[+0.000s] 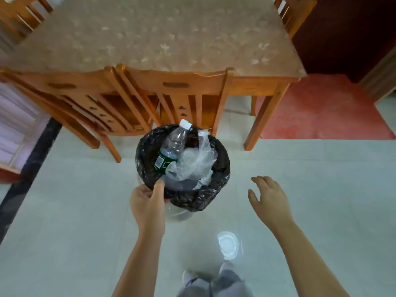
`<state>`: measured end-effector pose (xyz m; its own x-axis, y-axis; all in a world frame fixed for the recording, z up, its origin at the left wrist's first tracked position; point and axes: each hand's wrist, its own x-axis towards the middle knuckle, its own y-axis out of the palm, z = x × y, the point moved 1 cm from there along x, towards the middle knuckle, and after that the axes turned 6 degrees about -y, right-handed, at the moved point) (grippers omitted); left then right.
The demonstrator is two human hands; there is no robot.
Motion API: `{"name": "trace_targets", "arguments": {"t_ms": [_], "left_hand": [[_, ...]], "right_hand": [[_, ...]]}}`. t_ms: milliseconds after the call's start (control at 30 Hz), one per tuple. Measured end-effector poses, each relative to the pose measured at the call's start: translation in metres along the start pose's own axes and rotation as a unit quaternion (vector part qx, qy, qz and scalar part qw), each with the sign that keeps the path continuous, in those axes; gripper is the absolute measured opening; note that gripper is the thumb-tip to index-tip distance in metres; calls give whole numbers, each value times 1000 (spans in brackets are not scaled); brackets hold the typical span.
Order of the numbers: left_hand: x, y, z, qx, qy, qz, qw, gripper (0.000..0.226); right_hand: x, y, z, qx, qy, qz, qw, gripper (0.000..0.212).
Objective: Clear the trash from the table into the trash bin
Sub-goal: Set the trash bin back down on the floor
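Note:
A round trash bin (225,168) lined with a black bag stands on the floor in front of the table (162,39). Inside it a clear plastic bottle (174,144) with a white cap and green label leans upright, its neck above the rim. Crumpled clear plastic (197,161) lies beside the bottle. My left hand (147,202) grips the bin's near rim, thumb over the black bag. To the right of the bin, my right hand (270,200) hovers with fingers spread, holding nothing.
Two wooden chairs (175,97) are pushed against the table's near side, right behind the bin. Another chair (293,11) stands at the far right corner. A red rug (321,112) lies on the pale tiled floor at right. My feet (214,277) show below.

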<state>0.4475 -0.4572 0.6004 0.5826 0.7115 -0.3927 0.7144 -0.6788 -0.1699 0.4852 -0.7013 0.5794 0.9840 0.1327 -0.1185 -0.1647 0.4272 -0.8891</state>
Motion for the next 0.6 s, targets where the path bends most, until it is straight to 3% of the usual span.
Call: {"name": "trace_targets", "arguments": {"t_ms": [133, 333, 600], "left_hand": [[23, -12, 39, 79, 4, -20, 997, 37], [62, -4, 132, 165, -61, 12, 984, 18], [124, 42, 284, 179, -175, 35, 968, 18]], "right_hand": [[4, 38, -4, -9, -3, 37, 999, 38], [32, 113, -30, -18, -19, 90, 996, 38], [44, 241, -98, -33, -3, 124, 992, 39]]}}
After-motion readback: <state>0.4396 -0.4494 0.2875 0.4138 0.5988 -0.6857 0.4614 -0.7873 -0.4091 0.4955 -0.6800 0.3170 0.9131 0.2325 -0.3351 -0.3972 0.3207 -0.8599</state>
